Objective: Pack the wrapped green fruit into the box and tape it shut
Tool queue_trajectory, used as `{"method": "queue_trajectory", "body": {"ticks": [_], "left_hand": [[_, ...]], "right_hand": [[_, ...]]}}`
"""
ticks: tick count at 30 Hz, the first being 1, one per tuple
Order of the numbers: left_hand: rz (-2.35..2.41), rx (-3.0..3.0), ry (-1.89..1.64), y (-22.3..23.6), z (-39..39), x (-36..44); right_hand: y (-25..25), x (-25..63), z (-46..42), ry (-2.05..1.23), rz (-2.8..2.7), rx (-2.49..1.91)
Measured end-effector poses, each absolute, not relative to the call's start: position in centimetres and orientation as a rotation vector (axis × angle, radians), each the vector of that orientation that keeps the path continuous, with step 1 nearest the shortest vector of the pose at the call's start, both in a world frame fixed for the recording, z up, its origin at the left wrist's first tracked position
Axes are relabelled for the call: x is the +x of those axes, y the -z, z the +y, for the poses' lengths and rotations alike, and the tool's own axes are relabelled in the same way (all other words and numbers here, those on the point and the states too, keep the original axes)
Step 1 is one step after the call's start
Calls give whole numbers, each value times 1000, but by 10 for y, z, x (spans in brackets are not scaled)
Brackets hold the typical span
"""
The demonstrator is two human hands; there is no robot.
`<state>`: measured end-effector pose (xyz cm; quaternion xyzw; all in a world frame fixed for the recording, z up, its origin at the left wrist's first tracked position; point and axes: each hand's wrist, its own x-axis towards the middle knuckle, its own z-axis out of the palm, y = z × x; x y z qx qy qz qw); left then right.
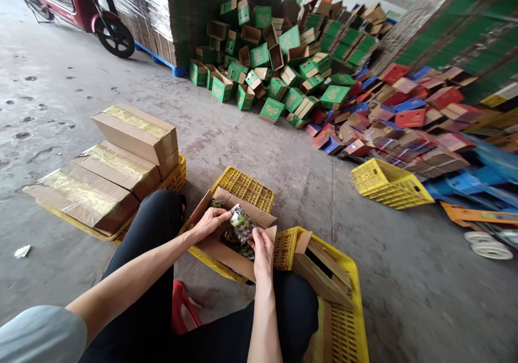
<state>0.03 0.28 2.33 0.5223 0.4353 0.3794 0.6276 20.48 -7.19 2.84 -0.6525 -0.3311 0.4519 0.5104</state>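
Note:
Between my two hands a clear plastic packet (242, 224) with dark and green contents is held up over an open cardboard box (232, 258). My left hand (210, 223) pinches its left edge, and my right hand (262, 247) grips its right edge. More packets (230, 237) like it lie inside the box, partly hidden by the held one. The box's flaps stand open, and it rests on a yellow plastic crate (246, 186) in front of my knees. What exactly is sealed in the packet is too small to make out.
Taped cardboard boxes (117, 171) sit on a yellow crate at left. An open box (324, 268) stands in a yellow crate (350, 320) by my right knee. Farther off are heaped green cartons (259, 55), red and blue cartons (408, 117), another crate (388, 185) and a scooter (81, 7).

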Motion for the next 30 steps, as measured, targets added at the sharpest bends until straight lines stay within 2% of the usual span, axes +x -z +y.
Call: {"method": "queue_trajectory", "body": {"ticks": [7, 19, 30], "left_hand": [[996, 1106, -896, -18, 3, 3], [1011, 1060, -783, -21, 2, 0], [780, 791, -740, -21, -3, 3]], "right_hand": [[-27, 201, -75, -1243, -735, -1475], [-21, 204, -75, -1178, -732, -1512], [-23, 205, -74, -1144, -763, -1571]]}}
